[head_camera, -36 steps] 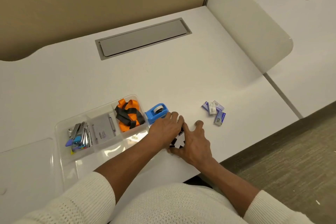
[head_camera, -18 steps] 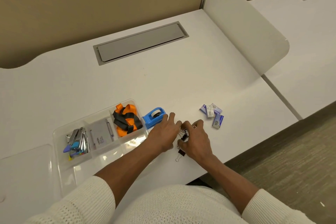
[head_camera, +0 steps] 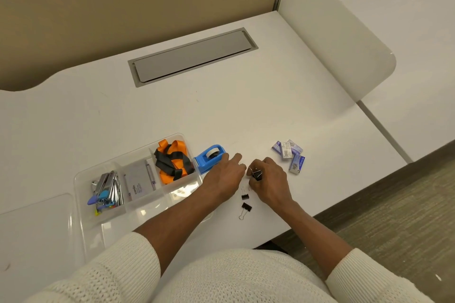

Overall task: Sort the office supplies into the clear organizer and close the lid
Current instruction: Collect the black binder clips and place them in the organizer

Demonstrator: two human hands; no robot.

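Note:
The clear organizer lies open at the desk's front left, its lid folded out flat to the left. Its back compartments hold staplers, a grey box and orange-black lanyards. A blue tape dispenser stands just right of it. My left hand rests palm down beside the dispenser, fingers apart. My right hand is closed around black binder clips. Two more binder clips lie on the desk below my hands. Small purple staple boxes sit further right.
A grey cable hatch is set into the white desk at the back. A white divider panel stands along the right side, with a second desk beyond. The desk's front edge runs just below the loose clips.
My hands, pressed together over the pile of clips a second ago, have drawn apart. The right hand has lifted some clips, and two clips now lie uncovered on the desk.

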